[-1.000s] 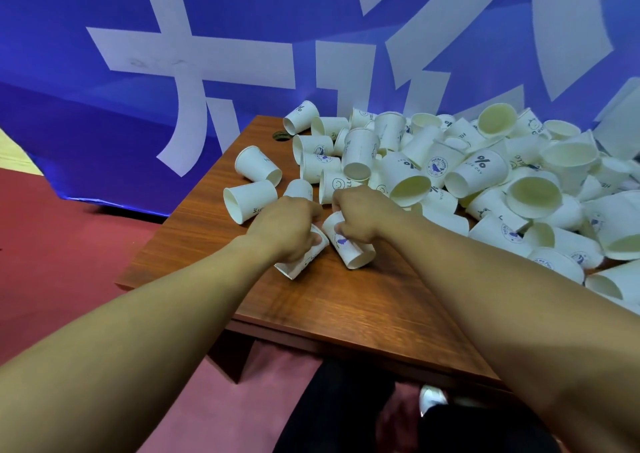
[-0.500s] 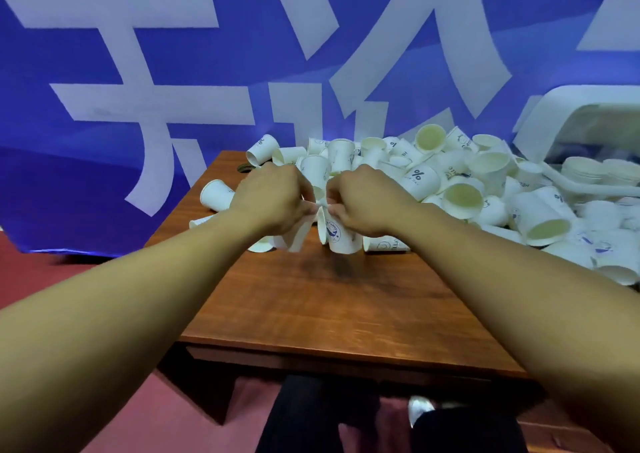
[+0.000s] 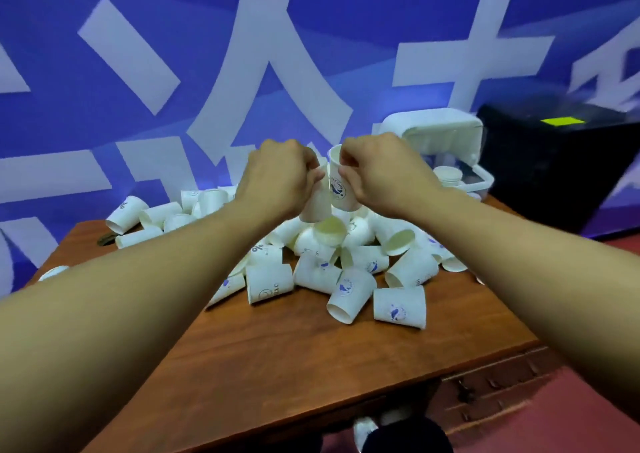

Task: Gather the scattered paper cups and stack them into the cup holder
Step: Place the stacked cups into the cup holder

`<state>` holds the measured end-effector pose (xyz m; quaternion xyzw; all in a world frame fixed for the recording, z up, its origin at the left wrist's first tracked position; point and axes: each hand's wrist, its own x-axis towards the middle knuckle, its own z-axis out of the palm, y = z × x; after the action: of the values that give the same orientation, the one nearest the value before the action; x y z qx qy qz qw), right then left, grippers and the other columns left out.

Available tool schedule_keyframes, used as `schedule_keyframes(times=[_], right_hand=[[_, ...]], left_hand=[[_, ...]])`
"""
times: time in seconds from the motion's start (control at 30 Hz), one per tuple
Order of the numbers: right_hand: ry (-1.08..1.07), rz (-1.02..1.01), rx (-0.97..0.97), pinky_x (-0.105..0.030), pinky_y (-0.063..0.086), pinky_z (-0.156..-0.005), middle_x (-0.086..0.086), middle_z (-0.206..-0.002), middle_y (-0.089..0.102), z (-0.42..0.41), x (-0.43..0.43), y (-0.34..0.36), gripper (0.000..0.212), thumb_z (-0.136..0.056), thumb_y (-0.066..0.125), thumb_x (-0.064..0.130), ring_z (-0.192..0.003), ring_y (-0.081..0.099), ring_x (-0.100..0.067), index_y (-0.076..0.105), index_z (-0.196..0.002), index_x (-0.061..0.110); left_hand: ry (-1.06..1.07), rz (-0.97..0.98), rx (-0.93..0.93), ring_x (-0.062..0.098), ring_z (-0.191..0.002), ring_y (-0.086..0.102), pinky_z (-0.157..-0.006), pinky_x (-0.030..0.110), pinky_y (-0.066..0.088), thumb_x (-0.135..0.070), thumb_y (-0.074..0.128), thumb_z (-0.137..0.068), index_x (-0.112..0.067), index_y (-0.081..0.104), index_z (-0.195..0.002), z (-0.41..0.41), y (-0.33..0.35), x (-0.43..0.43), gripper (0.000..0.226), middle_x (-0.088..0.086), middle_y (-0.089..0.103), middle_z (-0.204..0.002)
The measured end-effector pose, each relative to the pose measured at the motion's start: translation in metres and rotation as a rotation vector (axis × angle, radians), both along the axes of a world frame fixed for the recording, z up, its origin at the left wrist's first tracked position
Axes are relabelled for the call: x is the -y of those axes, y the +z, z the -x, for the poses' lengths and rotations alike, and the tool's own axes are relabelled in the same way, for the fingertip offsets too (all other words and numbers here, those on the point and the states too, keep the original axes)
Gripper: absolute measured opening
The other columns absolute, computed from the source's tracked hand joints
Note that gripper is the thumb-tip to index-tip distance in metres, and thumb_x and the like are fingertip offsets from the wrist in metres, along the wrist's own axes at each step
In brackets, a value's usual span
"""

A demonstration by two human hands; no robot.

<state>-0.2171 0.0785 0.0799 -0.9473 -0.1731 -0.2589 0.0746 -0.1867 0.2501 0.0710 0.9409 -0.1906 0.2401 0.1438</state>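
Fingers (image 3: 313, 175) of left hand (image 3: 280, 179) grip one plain cup (image 3: 316, 207); right hand (image 3: 384, 172) pinches one logo cup (image 3: 341, 184), side by side. Loose cups (image 3: 398, 309) on one table (image 3: 277, 348): dozens, uncountable.

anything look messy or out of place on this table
Yes: the paper cups lie in a jumbled heap on the wooden table, mostly tipped on their sides. One stray cup sits at the table's left edge. The left hand and right hand each hold one.
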Motion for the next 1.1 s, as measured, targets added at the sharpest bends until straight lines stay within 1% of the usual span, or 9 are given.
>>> schedule_keyframes(times=[0.07, 0.2, 0.27, 0.37, 0.5, 0.57, 0.63, 0.73, 1.1], right_hand=[[-0.062, -0.023, 0.045, -0.041, 0.046, -0.070, -0.008, -0.088, 0.064, -0.006, 0.028, 0.007, 0.015, -0.093, 0.051, 0.026, -0.083, 0.056, -0.035, 0.056, -0.088, 0.013], [-0.226, -0.041, 0.105, -0.042, 0.044, -0.074, -0.009, -0.091, 0.064, -0.024, 0.085, 0.016, 0.017, -0.094, 0.052, 0.026, -0.085, 0.055, -0.035, 0.058, -0.092, 0.010], [-0.284, -0.056, 0.142, -0.042, 0.046, -0.073, -0.010, -0.090, 0.066, -0.035, 0.113, 0.016, 0.018, -0.094, 0.053, 0.026, -0.083, 0.056, -0.036, 0.060, -0.092, 0.009], [-0.378, -0.056, 0.182, -0.041, 0.048, -0.070, -0.010, -0.088, 0.068, -0.054, 0.151, 0.009, 0.017, -0.091, 0.056, 0.030, -0.079, 0.058, -0.038, 0.063, -0.092, 0.014], [-0.459, -0.051, 0.175, -0.039, 0.052, -0.066, -0.010, -0.091, 0.071, -0.085, 0.191, -0.010, 0.020, -0.090, 0.058, 0.037, -0.076, 0.062, -0.036, 0.067, -0.097, 0.020], [-0.503, -0.038, 0.185, -0.033, 0.047, -0.062, -0.011, -0.092, 0.071, -0.101, 0.208, -0.023, 0.022, -0.091, 0.058, 0.037, -0.077, 0.062, -0.036, 0.069, -0.100, 0.021], [-0.551, -0.022, 0.190, -0.033, 0.043, -0.061, -0.013, -0.091, 0.071, -0.118, 0.222, -0.036, 0.023, -0.092, 0.057, 0.038, -0.079, 0.062, -0.036, 0.070, -0.101, 0.021], [-0.587, -0.011, 0.168, -0.037, 0.051, -0.064, -0.012, -0.092, 0.070, -0.141, 0.238, -0.054, 0.027, -0.093, 0.056, 0.041, -0.079, 0.063, -0.033, 0.069, -0.104, 0.021], [-0.588, -0.018, 0.083, -0.040, 0.058, -0.074, -0.012, -0.101, 0.072, -0.190, 0.258, -0.090, 0.027, -0.096, 0.055, 0.037, -0.085, 0.068, -0.031, 0.070, -0.110, 0.018]], left_hand=[[-0.006, 0.034, 0.014, 0.034, -0.093, 0.057, -0.066, 0.034, 0.036, -0.041, 0.055, -0.094, -0.029, 0.071, -0.097, -0.014, 0.006, 0.031, 0.020, 0.006, 0.070, -0.095], [-0.049, 0.091, -0.012, 0.038, -0.083, 0.056, -0.060, 0.032, 0.038, -0.016, 0.051, -0.079, -0.021, 0.074, -0.088, -0.039, 0.018, 0.095, 0.025, 0.011, 0.067, -0.083], [-0.067, 0.108, -0.020, 0.038, -0.080, 0.056, -0.055, 0.031, 0.035, -0.012, 0.050, -0.075, -0.020, 0.073, -0.084, -0.055, 0.017, 0.124, 0.025, 0.011, 0.065, -0.078], [-0.077, 0.151, -0.047, 0.037, -0.079, 0.055, -0.054, 0.029, 0.030, -0.016, 0.052, -0.078, -0.025, 0.072, -0.082, -0.083, 0.005, 0.162, 0.022, 0.007, 0.062, -0.078], [-0.086, 0.182, -0.054, 0.033, -0.090, 0.059, -0.063, 0.031, 0.039, -0.022, 0.054, -0.085, -0.034, 0.074, -0.100, -0.117, -0.015, 0.199, 0.028, 0.004, 0.069, -0.092], [-0.089, 0.207, -0.071, 0.030, -0.095, 0.061, -0.068, 0.031, 0.044, -0.022, 0.055, -0.086, -0.035, 0.074, -0.104, -0.136, -0.029, 0.212, 0.029, 0.001, 0.071, -0.101], [-0.095, 0.222, -0.074, 0.028, -0.096, 0.061, -0.068, 0.030, 0.043, -0.024, 0.057, -0.087, -0.035, 0.074, -0.103, -0.153, -0.044, 0.223, 0.027, -0.003, 0.070, -0.106], [-0.096, 0.249, -0.084, 0.025, -0.096, 0.061, -0.067, 0.029, 0.039, -0.029, 0.060, -0.087, -0.036, 0.075, -0.103, -0.176, -0.064, 0.235, 0.023, -0.005, 0.071, -0.106], [-0.134, 0.207, -0.009, 0.020, -0.099, 0.059, -0.068, 0.029, 0.038, -0.038, 0.060, -0.093, -0.036, 0.073, -0.109, -0.223, -0.100, 0.267, 0.021, -0.003, 0.070, -0.110]])
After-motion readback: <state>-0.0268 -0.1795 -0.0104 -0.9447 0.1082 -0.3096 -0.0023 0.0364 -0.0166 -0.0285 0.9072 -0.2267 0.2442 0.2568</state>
